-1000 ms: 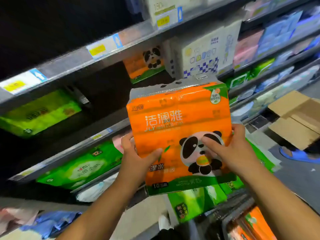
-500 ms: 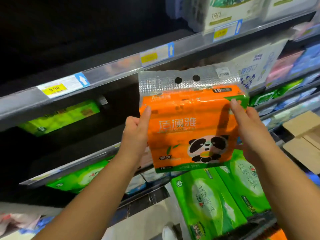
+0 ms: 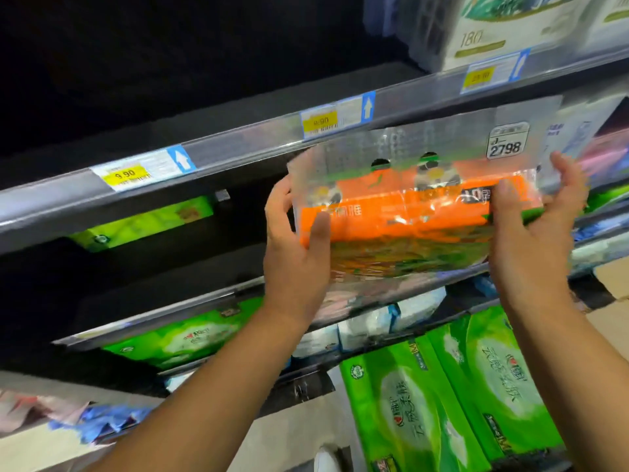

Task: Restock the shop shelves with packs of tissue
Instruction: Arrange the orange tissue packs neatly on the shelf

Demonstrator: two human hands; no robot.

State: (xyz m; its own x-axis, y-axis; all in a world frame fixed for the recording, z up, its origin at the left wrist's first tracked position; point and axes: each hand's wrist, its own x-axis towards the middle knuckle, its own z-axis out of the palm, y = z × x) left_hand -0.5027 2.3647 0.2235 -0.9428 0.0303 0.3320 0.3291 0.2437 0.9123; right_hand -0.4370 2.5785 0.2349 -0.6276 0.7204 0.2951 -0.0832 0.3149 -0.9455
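Fingers [image 3: 575, 185] of the left hand [image 3: 296, 257] and right hand [image 3: 534, 247] curl round the ends of the orange tissue pack [image 3: 408, 219] — glossy, clear-flapped, stickered 2798, tipped flat — held just under the shelf rail [image 3: 238, 158] carrying 9.90 price tags [image 3: 126, 173].

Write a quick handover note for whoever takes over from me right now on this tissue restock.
Left hand: grips the left end of the orange tissue pack.
Right hand: grips its right end.
Done: pack is tipped flat at the mouth of the shelf under the price rail.
Left: slide it in and let go. The green tissue packs stacked lower right are probably next.
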